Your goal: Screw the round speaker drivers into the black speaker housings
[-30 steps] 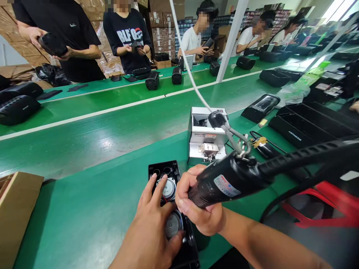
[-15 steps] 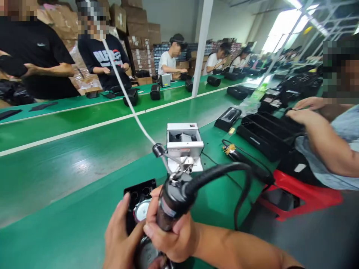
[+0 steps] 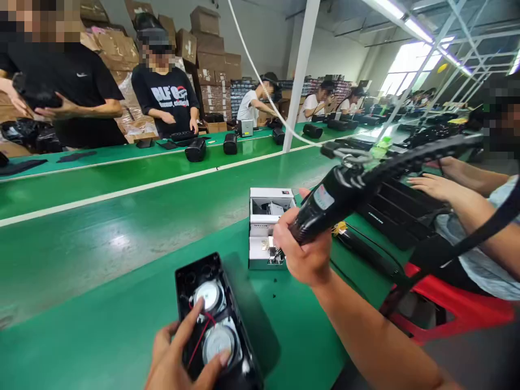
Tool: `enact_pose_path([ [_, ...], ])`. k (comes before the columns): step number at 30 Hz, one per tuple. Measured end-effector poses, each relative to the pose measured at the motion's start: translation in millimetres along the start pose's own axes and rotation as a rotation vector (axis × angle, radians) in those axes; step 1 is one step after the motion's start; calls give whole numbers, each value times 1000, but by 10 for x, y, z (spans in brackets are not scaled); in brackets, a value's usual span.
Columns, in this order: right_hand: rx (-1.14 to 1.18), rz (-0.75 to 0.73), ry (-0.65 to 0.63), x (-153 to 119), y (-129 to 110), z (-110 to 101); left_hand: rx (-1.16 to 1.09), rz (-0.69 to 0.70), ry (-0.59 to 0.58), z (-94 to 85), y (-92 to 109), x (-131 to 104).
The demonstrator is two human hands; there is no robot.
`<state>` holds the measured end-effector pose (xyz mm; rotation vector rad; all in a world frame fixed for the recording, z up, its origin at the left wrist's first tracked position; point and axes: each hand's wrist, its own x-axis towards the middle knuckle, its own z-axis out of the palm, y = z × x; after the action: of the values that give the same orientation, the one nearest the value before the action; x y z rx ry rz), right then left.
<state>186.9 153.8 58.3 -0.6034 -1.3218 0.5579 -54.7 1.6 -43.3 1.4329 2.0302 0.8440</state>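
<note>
My right hand (image 3: 306, 252) is wrapped round a black electric screwdriver (image 3: 331, 203), which hangs from a white cord and has a thick black cable. Its tip points down at the front of a white screw feeder (image 3: 270, 225), though my fingers partly hide the feeder. Lower left, a black speaker housing (image 3: 239, 319) lies with its inside facing up. Two round speaker drivers (image 3: 221, 341) and red wires show inside it. My left hand (image 3: 174, 352) rests over the housing, fingers spread, with the index finger on the upper driver and the thumb on the lower one.
A green conveyor belt (image 3: 122, 238) runs behind the bench. Black speaker units (image 3: 195, 150) stand along its far side, where several people work. At right, a co-worker's hand (image 3: 433, 189) is near black housings (image 3: 390, 211), beside a red stool (image 3: 459, 303). A second screwdriver (image 3: 365, 252) lies on the bench.
My right hand has lifted the screwdriver away from the speaker housing and carried it right and forward to the screw feeder. My left hand has stayed at the housing, now more visible.
</note>
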Motion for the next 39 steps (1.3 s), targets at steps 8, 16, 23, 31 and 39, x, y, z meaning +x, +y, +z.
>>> enact_pose_path([
  [8,310,517,-97,-257,-366,46,-61,-23,-113,33,319,32],
  [16,437,316,-33,-959,-736,222,-14,-106,-238,-77,584,-21],
  [23,394,277,-97,-1180,-521,276,-22,-93,-234,-98,625,-52],
  [31,371,298,-119,-1185,-447,261,-11,-90,-216,-85,584,-66],
  [39,373,280,-295,-1170,-372,213,-41,-75,-222,-96,604,-45],
])
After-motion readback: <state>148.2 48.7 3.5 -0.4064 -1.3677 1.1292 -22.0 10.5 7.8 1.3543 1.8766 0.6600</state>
